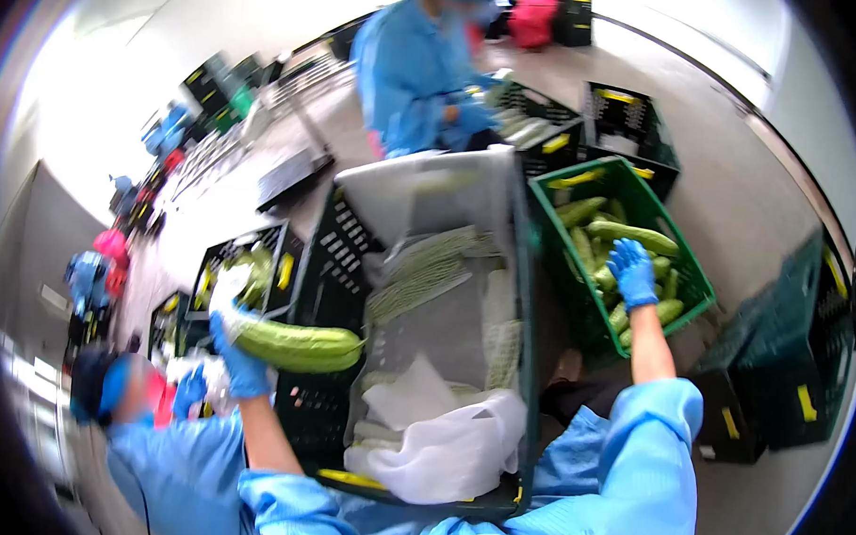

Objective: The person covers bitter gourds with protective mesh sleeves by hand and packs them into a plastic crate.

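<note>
My left hand (239,355), in a blue glove, is closed around a large green cucumber (298,346) held over the left edge of a big dark green crate (530,365). White material (229,284) shows at the cucumber's far end; whether it is a wrapping is unclear. My right hand (632,273), also gloved, is open with fingers spread over the cucumbers in a green crate (687,262). Its fingertips are just below a long cucumber (634,238); contact cannot be made out. Inside the big crate are net-sleeved pieces (418,277) and a crumpled white bag (464,448).
A co-worker in blue (402,68) handles produce at a black crate (550,144) ahead. Another person (181,466) is close at my left, beside a crate of cucumbers (253,271). Stacked dark crates (774,355) stand at the right.
</note>
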Action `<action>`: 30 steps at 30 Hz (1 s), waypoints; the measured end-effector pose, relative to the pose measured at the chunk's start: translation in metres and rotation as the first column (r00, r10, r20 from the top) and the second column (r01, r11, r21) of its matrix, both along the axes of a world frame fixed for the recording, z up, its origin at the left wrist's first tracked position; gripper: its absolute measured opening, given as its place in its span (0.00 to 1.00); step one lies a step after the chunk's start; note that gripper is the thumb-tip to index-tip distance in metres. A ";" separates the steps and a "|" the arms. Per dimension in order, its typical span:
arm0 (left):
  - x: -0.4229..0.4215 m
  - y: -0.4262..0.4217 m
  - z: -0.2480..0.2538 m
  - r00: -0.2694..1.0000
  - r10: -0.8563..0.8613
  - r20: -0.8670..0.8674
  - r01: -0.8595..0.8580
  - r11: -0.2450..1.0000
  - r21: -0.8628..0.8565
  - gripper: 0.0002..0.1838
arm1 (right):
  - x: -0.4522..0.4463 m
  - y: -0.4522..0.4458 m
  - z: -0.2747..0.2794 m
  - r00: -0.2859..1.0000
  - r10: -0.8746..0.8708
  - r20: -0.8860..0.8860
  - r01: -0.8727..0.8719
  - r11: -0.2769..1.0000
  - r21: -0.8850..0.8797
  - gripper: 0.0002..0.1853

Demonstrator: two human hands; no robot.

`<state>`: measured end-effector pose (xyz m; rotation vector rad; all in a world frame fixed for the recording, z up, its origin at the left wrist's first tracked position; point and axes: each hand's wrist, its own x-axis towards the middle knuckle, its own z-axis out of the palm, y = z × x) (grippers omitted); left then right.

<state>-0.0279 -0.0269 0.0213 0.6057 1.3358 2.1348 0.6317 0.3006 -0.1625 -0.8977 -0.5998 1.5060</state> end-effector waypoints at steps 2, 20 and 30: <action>0.011 0.001 0.010 0.999 0.007 0.033 -0.009 0.999 0.041 0.26 | -0.032 -0.009 0.032 0.994 0.104 0.024 -0.103 0.994 -0.020 0.21; 0.030 -0.011 0.031 0.908 -0.174 0.381 -0.016 0.894 0.447 0.28 | -0.367 -0.243 0.283 0.400 0.063 0.914 -0.894 0.243 0.375 0.24; 0.032 -0.023 0.036 0.869 -0.451 0.201 0.172 0.658 0.733 0.29 | -0.382 -0.288 0.231 -0.148 0.986 0.079 -0.980 -0.135 -0.149 0.36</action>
